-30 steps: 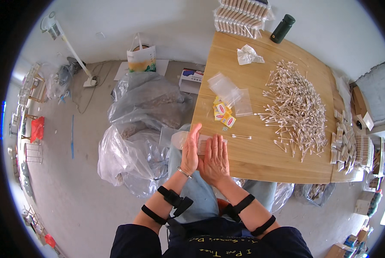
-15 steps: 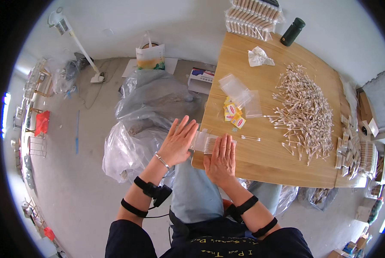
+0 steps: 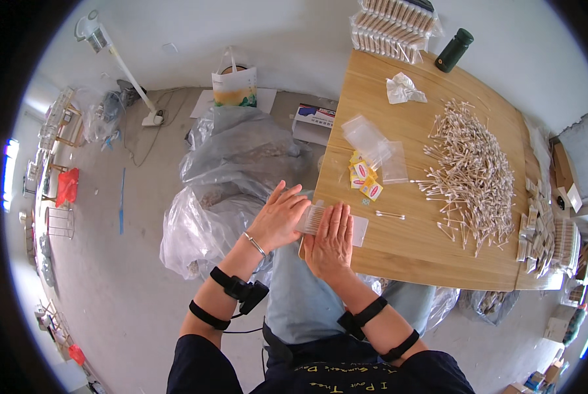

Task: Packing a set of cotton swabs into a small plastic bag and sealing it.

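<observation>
Finding the clear bag of swabs (image 3: 313, 218) at the near left corner of the table (image 3: 405, 262), right hand (image 3: 331, 240) flat over it, left hand (image 3: 278, 215) loosely spread by its left end; we judge it light, slippery (thin plastic, stiff contents), best gripped across its filled part

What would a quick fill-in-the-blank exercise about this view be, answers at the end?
The hand lying across the bag of swabs is the ____ one.
The bracelet circles the ____ wrist.
The bottle is dark ____.
The yellow cards lie to the ____ of the loose swab pile.

Missing words: right; left; green; left.
</observation>
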The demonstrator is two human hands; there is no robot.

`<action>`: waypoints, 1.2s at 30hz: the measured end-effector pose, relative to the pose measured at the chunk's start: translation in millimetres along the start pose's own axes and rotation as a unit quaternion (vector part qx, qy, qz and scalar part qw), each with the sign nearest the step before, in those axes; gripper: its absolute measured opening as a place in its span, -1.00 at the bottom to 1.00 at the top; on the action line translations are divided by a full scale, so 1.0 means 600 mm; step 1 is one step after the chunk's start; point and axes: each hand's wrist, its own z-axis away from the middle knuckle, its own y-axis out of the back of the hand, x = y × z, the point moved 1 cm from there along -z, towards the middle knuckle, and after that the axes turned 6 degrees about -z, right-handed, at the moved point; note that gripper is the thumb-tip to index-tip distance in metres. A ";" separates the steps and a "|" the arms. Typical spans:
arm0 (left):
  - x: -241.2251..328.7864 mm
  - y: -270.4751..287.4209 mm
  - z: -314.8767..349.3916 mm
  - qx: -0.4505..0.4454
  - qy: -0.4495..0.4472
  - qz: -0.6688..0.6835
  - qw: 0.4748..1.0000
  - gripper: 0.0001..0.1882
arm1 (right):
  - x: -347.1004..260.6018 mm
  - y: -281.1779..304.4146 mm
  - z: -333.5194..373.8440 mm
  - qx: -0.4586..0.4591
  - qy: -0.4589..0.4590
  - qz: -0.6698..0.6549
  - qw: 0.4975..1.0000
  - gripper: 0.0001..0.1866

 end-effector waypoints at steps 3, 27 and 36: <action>-0.004 -0.005 0.005 -0.006 0.008 0.009 1.000 -0.37 | -0.004 -0.003 -0.001 0.005 0.001 -0.010 1.000 -0.22; -0.013 -0.001 0.012 0.031 0.027 0.070 0.997 -0.24 | -0.021 -0.007 -0.003 -0.020 0.010 -0.027 0.999 -0.19; -0.039 -0.078 0.048 0.091 0.273 0.601 0.745 -0.47 | -0.046 -0.014 -0.014 -0.034 0.009 -0.066 0.997 -0.12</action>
